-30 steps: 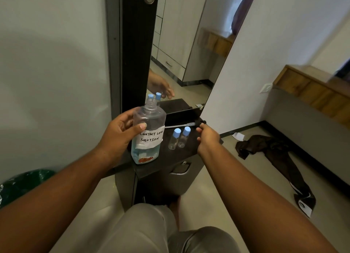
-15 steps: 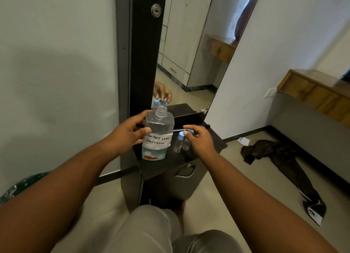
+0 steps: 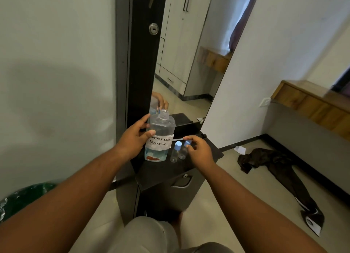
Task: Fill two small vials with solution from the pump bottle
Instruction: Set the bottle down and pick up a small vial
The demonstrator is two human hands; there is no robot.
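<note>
The right hand (image 3: 198, 148) pinches the blue cap of the right vial (image 3: 183, 152), standing upright at its nine o'clock, while the left hand (image 3: 135, 139) grips the bottle (image 3: 160, 137).

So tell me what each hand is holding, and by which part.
Left hand grips the contact lens solution bottle by its side. Right hand pinches the far vial at its blue cap.
</note>
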